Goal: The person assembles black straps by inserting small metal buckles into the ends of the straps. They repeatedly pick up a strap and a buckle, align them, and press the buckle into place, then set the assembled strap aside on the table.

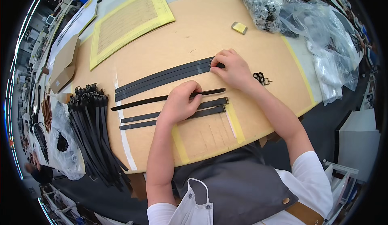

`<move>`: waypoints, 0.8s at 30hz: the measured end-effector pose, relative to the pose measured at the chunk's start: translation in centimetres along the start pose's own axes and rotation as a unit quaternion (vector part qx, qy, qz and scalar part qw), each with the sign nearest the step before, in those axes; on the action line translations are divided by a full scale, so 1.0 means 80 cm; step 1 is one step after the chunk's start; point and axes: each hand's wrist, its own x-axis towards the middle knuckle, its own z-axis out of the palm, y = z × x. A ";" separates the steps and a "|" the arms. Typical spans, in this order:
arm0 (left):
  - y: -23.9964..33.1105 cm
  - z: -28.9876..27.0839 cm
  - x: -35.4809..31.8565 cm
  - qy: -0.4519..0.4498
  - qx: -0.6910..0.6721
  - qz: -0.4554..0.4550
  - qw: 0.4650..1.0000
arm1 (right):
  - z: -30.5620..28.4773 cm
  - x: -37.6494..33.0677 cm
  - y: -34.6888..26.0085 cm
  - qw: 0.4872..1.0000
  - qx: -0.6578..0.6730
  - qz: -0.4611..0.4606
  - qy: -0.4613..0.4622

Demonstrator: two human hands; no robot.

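My left hand (178, 104) is closed on a narrow black strap (139, 102), pinched between thumb and fingers near its middle. Just beyond it, several flat black straps (161, 78) lie side by side. At their right end my right hand (233, 69) is closed, with a dark strap end showing between the fingers; the exact grip is partly hidden. Two black belts with buckles (216, 110) lie nearer to me, partly covered by my left hand. To the right of my right hand sits a small group of dark metal buckles (260, 78).
A thick bunch of buckled black straps (93, 124) hangs over the table's left edge. A yellow-bordered board (131, 25) lies at the back left. Clear plastic bags (315, 27) fill the far right, near a small yellow-and-grey block (239, 28). Tape strips mark the tabletop (266, 112).
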 end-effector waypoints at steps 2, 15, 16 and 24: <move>0.000 0.003 0.000 0.004 -0.021 0.015 1.000 | 0.002 0.002 0.004 1.000 0.020 0.000 0.007; -0.005 0.002 -0.001 0.020 -0.013 0.075 0.997 | 0.033 0.093 -0.012 0.979 -0.142 -0.133 -0.055; -0.005 0.001 -0.002 0.019 -0.007 0.072 0.997 | 0.031 0.095 -0.014 0.976 -0.162 -0.132 -0.066; 0.002 0.002 -0.002 0.015 0.023 0.062 0.998 | -0.027 0.072 0.067 0.967 -0.233 -0.091 -0.049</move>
